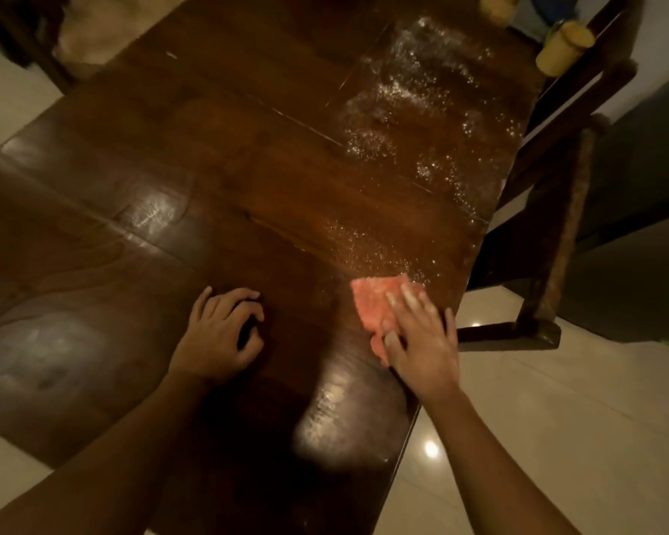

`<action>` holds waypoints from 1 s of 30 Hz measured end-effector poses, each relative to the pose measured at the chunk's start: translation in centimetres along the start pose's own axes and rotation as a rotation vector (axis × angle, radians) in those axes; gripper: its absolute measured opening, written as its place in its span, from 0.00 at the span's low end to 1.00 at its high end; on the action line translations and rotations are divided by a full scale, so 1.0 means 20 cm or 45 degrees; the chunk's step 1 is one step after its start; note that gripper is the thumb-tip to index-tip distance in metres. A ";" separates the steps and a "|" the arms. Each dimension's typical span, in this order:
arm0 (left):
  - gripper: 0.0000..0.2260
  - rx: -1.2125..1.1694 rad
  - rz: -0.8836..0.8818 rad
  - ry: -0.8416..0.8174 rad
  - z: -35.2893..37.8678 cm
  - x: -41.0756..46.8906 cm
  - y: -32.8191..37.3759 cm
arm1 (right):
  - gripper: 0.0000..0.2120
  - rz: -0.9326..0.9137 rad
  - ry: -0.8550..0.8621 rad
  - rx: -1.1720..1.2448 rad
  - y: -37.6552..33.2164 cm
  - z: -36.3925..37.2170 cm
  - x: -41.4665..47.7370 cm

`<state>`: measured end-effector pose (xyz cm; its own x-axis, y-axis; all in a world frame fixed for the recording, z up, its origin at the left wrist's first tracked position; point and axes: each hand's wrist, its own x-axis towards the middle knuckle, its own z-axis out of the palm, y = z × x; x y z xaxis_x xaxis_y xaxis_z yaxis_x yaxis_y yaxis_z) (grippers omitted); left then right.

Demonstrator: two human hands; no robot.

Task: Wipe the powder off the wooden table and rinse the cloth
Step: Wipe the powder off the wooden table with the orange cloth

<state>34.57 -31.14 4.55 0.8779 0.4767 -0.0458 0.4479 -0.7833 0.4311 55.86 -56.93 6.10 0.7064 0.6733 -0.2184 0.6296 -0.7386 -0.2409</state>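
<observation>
— What does the cloth look like, and where is it?

— A small pink, nubbly cloth (371,303), crumpled flat on the dark, glossy wooden plank table (209,156), near its right edge. White powder (414,121) lies scattered in speckled patches beyond the cloth, along the right side of the tabletop up to the far end.

— Anything hard to make out?

— Part of the cloth is hidden under the right hand (418,334). The frame is dim and a little blurred. A dark wooden chair (557,195) stands beside the table, cut off at the top; the yellowish objects at the upper right are too blurred to identify.

— And the hands?

— The right hand lies flat, fingers spread, pressing on the cloth rather than gripping it. The left hand (221,330) rests on bare wood, fingers curled inward, holding nothing.
</observation>
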 end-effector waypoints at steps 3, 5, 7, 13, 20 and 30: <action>0.10 0.009 -0.001 0.003 0.00 0.00 0.00 | 0.28 0.130 0.050 0.022 -0.06 0.04 0.19; 0.10 -0.001 0.001 -0.013 0.01 0.00 -0.01 | 0.30 0.133 0.064 0.020 -0.17 0.07 0.26; 0.09 -0.012 -0.009 -0.034 0.00 0.00 -0.02 | 0.31 -0.056 0.021 -0.065 -0.26 0.09 0.25; 0.07 -0.037 -0.014 -0.023 0.01 -0.01 -0.01 | 0.27 -0.568 -0.068 -0.309 -0.08 0.05 0.12; 0.06 -0.047 -0.008 0.014 0.01 0.00 -0.02 | 0.32 0.155 0.034 -0.008 -0.29 0.05 0.45; 0.06 -0.056 -0.017 0.013 0.01 0.00 -0.01 | 0.26 -0.551 -0.224 -0.166 -0.15 0.03 0.22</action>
<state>34.50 -31.08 4.29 0.8698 0.4915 -0.0428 0.4517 -0.7585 0.4697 56.97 -51.79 5.38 0.3125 0.9066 -0.2834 0.8967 -0.3801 -0.2269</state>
